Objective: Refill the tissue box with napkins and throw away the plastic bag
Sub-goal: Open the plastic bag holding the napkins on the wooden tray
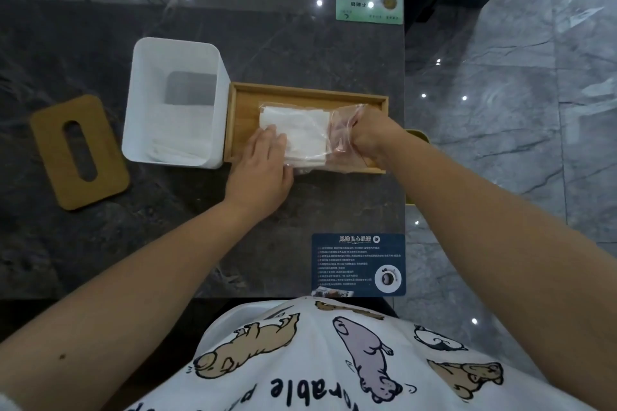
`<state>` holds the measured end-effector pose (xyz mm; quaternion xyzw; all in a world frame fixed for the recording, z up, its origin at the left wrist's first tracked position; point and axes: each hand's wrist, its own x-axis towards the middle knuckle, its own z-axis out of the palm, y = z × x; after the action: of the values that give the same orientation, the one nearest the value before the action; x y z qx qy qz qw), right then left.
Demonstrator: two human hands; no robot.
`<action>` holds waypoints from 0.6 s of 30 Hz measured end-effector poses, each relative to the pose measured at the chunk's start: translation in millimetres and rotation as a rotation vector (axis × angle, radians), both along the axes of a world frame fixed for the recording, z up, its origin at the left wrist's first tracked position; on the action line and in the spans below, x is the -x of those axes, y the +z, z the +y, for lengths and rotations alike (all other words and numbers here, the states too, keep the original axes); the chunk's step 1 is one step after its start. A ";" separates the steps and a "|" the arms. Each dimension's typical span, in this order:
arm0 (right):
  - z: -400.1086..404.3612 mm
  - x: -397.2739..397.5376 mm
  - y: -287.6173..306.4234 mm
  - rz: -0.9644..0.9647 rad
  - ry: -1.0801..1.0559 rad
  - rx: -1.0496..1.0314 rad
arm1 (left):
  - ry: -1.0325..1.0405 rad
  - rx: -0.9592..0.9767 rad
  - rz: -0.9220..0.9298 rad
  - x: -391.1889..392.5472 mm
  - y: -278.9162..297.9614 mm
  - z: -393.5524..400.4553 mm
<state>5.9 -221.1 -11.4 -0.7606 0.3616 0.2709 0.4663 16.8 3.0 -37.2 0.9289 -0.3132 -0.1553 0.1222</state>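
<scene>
The left hand lies flat, fingers extended, pressing on the near left end of the napkins, a white stack lying in a wooden tray near the table's right edge. The right hand is closed into a fist, gripping the clear plastic bag bunched at the stack's right end; the bag covers part of the napkins.

Touching the tray's left end stands the white tissue box, open, with a little white paper on its floor. Its wooden lid with an oval slot lies apart, toward the table's left edge.

A green sticker sits at the far right corner and a dark blue sticker at the near right corner, their Chinese print too small to read. The shirt shows cartoon animals and the letters "orable".
</scene>
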 end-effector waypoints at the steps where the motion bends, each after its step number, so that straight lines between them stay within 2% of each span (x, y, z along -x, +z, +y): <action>1: 1.4 -0.5 0.5 -0.005 -0.004 -0.016 | -0.012 -0.013 0.009 0.6 -1.2 -0.8; 4: 4.6 -4.0 1.0 -0.004 -0.178 -0.199 | -0.029 -0.045 -0.001 1.6 -4.3 -2.0; 7: 10.4 -10.3 4.5 0.096 -0.261 -0.215 | -0.033 -0.063 0.007 2.9 -6.8 -1.4; 8: 11.7 -12.1 3.2 0.093 -0.248 -0.205 | -0.033 -0.067 0.010 3.2 -7.2 -1.6; 12: 14.7 -14.4 -1.2 0.006 0.077 -0.037 | -0.028 -0.079 0.025 3.8 -7.5 -3.0; 18: 20.1 -11.2 -5.8 -0.072 0.040 0.013 | -0.021 -0.070 0.018 3.8 -8.1 -1.5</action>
<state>17.1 -201.0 -17.1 -0.7800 0.3312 0.2501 0.4684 13.0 1.5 -45.3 0.9279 -0.3160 -0.1758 0.0907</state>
